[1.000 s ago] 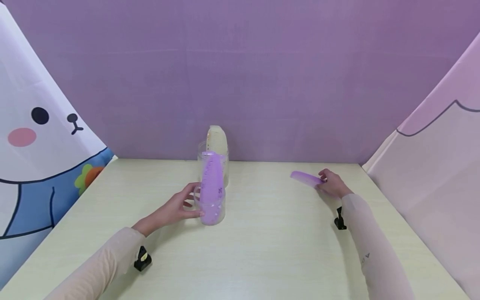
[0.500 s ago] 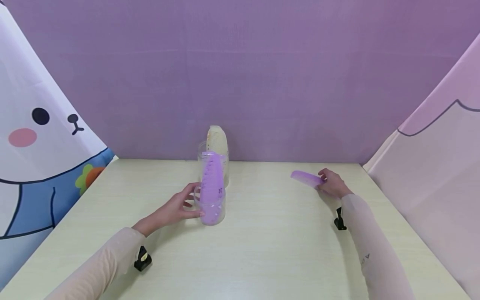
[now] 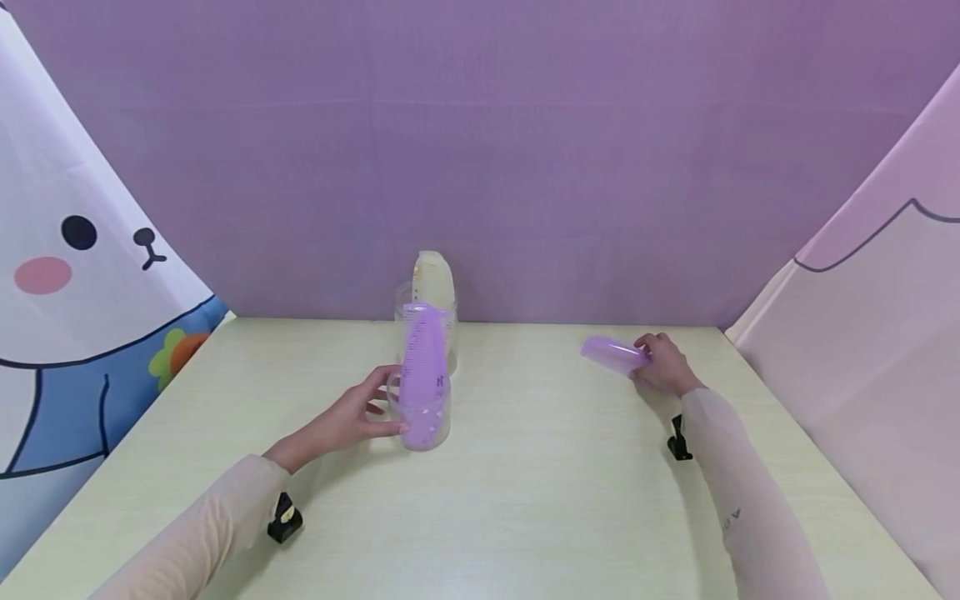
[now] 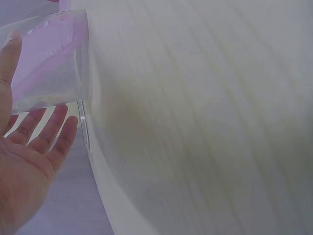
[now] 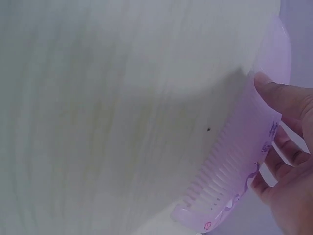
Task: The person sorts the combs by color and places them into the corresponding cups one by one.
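Observation:
My left hand holds a clear cup from its left side, thumb in front and fingers behind. A purple comb stands upright in that cup, reaching well above the rim. In the left wrist view the thumb lies against the cup wall, with the fingers spread on the other side. Over at the right, my right hand pinches a second purple comb by one end. The right wrist view shows this comb's teeth close to the tabletop, its spine towards the fingers.
Directly behind the held cup stands another clear cup containing a cream comb. The pale tabletop ends at a purple backdrop. Printed cloths hang at the left and right.
The comb in my right hand has tilted a little and shows a broader face, as the right fingers have risen slightly. The left hand and both cups stay where they were.

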Demonstrator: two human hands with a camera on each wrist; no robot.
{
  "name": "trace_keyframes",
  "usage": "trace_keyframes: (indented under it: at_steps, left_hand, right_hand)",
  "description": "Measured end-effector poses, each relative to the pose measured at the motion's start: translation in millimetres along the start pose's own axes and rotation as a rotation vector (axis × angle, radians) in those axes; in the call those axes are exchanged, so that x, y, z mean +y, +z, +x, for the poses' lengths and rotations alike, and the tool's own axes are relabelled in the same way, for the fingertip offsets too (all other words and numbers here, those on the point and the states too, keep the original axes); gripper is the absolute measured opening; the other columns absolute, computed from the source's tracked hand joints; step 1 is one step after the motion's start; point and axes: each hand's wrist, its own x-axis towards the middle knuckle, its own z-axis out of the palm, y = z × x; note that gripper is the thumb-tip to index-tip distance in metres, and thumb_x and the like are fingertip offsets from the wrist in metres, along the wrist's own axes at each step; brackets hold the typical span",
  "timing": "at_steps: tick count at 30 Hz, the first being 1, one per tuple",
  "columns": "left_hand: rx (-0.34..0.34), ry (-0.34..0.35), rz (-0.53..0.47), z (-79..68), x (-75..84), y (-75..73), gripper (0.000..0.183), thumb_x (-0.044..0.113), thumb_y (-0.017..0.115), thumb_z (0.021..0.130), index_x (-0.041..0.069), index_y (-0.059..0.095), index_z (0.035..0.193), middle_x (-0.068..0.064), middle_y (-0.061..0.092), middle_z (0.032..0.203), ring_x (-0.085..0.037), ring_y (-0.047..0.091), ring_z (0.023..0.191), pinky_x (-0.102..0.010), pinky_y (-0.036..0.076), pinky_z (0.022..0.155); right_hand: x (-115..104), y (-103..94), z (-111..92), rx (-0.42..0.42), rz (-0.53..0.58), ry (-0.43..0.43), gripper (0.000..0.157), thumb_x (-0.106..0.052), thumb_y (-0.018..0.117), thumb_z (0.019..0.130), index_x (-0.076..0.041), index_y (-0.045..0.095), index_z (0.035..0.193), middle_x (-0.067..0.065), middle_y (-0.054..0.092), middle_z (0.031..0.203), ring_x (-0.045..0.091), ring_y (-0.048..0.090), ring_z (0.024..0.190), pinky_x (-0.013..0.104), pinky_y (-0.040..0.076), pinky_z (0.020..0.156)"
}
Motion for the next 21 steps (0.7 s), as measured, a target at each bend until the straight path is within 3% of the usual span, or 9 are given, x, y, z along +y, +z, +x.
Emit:
trace_keyframes:
  at_steps: [9, 16, 21]
  left_hand:
    - [0.012, 0.023, 0.004, 1.3, -2.3, 0.9, 0.077, 0.027, 0.075, 0.075, 0.017, 0.030, 0.136, -0.011, 0.049, 0.128, -0.030, 0.056, 0.106, -0.039, 0.052, 0.081]
    - [0.013, 0.020, 0.009, 1.3, -2.4, 0.8, 0.077, 0.028, 0.075, 0.075, 0.017, 0.030, 0.136, -0.012, 0.049, 0.128, -0.030, 0.056, 0.106, -0.039, 0.052, 0.081]
    - [0.011, 0.016, 0.000, 0.9, -2.6, 0.9, 0.077, 0.029, 0.075, 0.075, 0.017, 0.030, 0.136, -0.011, 0.049, 0.129, -0.030, 0.056, 0.106, -0.038, 0.051, 0.081]
  right_hand:
    - [0, -3.3, 2, 0.035, -0.018, -0.066, 0.043, 0.000, 0.066, 0.073, 0.010, 0.051, 0.112, 0.027, 0.046, 0.105, 0.039, 0.049, 0.093, 0.053, 0.042, 0.086]
    - [-5, -8.5, 2, -0.019, 0.017, -0.058, 0.034, 0.004, 0.062, 0.076, 0.006, 0.051, 0.108, 0.027, 0.057, 0.106, 0.039, 0.054, 0.097, 0.053, 0.043, 0.090]
    - [-7, -12.4, 2, -0.047, 0.017, -0.096, 0.025, 0.005, 0.057, 0.081, 0.006, 0.050, 0.105, 0.028, 0.058, 0.102, 0.041, 0.055, 0.094, 0.052, 0.045, 0.086]
